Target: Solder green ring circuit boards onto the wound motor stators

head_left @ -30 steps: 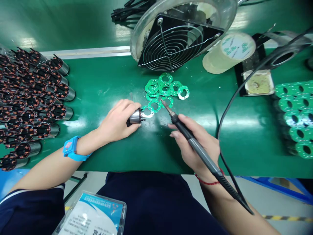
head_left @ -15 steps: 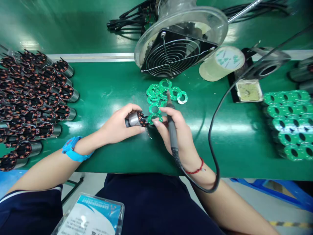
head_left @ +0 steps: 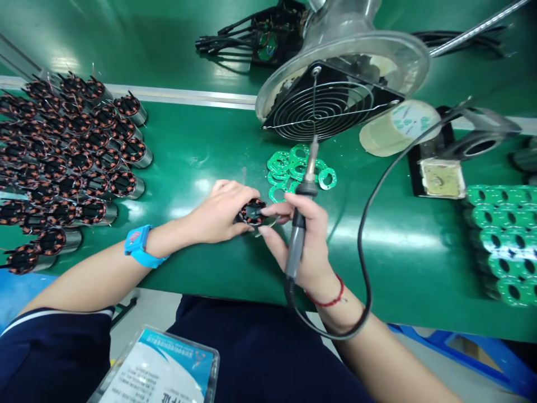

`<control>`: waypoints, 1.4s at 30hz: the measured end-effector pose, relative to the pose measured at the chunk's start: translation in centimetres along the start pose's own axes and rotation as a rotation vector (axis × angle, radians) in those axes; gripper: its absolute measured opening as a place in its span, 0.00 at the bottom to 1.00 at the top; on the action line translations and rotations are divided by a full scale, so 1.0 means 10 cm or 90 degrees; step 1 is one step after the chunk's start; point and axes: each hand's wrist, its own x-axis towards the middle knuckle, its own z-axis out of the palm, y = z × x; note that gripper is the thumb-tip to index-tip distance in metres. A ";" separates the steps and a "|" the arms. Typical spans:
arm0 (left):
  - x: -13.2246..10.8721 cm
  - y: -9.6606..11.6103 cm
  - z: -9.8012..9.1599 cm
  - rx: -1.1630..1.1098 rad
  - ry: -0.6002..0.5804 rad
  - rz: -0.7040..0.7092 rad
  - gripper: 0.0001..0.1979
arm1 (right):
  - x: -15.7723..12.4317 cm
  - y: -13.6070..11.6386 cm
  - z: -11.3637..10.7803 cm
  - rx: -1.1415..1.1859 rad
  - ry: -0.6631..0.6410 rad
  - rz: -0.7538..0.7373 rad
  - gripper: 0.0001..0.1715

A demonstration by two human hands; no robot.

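My left hand (head_left: 229, 215) is wrapped round a motor stator (head_left: 251, 212), its copper windings and black core facing up and to the right. In my right hand (head_left: 308, 235) a soldering iron (head_left: 297, 246) lies between the fingers, tip pointing up and away from the stator. My right index finger and thumb reach to the stator's edge. Between them shows a thin pale-green sliver (head_left: 272, 223), perhaps a ring circuit board seen edge-on; I cannot tell for sure. Just beyond my hands lies a loose pile of green ring circuit boards (head_left: 279, 162).
Many wound stators (head_left: 79, 159) stand at the left. A fume extractor fan (head_left: 319, 112) overhangs the back, beside a yellowish tape roll (head_left: 380, 134). An iron stand with a sponge (head_left: 442, 179) and rows of board-topped stators (head_left: 503, 240) are at the right. The iron's cable (head_left: 363, 252) loops beside my right arm.
The stator has turned from lying sideways to showing its wound end. My right fingers have moved from the flat green ring board to the stator's edge. The camera view has shifted.
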 end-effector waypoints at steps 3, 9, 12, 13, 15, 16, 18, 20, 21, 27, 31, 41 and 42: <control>-0.02 -0.03 -0.07 -0.028 -0.018 -0.008 0.20 | -0.08 -0.05 -0.06 -0.125 -0.031 0.024 0.32; -0.05 -0.08 -0.27 -0.069 -0.084 0.034 0.17 | -0.10 -0.12 -0.22 -0.136 -0.171 0.187 0.26; -0.05 -0.08 -0.32 -0.058 -0.093 0.018 0.19 | -0.03 -0.14 -0.29 -0.103 -0.187 0.225 0.28; -0.05 -0.09 -0.32 -0.055 -0.089 0.010 0.20 | 0.00 -0.14 -0.31 -0.115 -0.186 0.225 0.29; -0.05 -0.10 -0.31 -0.059 -0.087 0.003 0.21 | 0.08 -0.15 -0.33 -0.172 -0.175 0.206 0.31; -0.04 -0.10 -0.28 -0.068 -0.088 0.007 0.21 | 0.13 -0.16 -0.33 -0.207 -0.165 0.186 0.31; -0.03 -0.12 -0.22 -0.088 -0.062 0.012 0.19 | 0.22 -0.17 -0.31 -0.273 -0.151 0.124 0.30; -0.01 -0.12 -0.15 -0.090 -0.013 0.008 0.19 | 0.30 -0.18 -0.26 -0.338 -0.145 0.048 0.28; 0.00 -0.11 -0.11 -0.083 0.006 0.005 0.21 | 0.33 -0.18 -0.22 -0.371 -0.144 0.015 0.27; 0.06 -0.06 0.02 -0.037 0.014 -0.041 0.17 | 0.39 -0.19 -0.06 -0.511 -0.178 -0.077 0.21; 0.06 -0.05 0.04 -0.038 0.032 -0.051 0.17 | 0.35 -0.17 -0.03 -0.501 -0.163 -0.062 0.20; 0.03 0.14 0.10 -0.098 0.127 0.000 0.19 | 0.02 -0.09 -0.04 -0.245 -0.062 0.009 0.27; 0.04 0.17 0.13 -0.080 0.128 -0.010 0.19 | -0.02 -0.08 -0.04 -0.231 -0.065 0.012 0.28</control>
